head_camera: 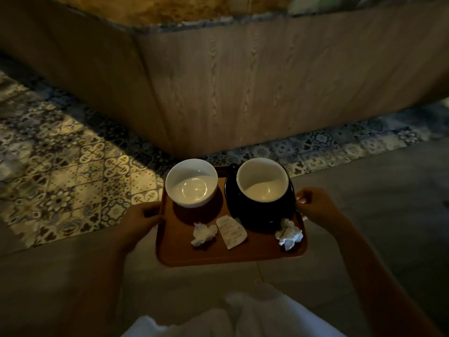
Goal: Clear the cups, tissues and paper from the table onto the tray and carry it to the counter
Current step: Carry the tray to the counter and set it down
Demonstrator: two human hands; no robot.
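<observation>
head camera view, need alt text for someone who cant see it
Two hands, left and right, carry a brown tray above the floor toward a wood-panelled counter. On it: a white cup, a dark cup on a dark saucer, two crumpled tissues and a paper slip.

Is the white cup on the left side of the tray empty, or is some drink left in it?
Empty. The white cup stands upright on the tray, and its bare white bottom shows, with no liquid.
</observation>
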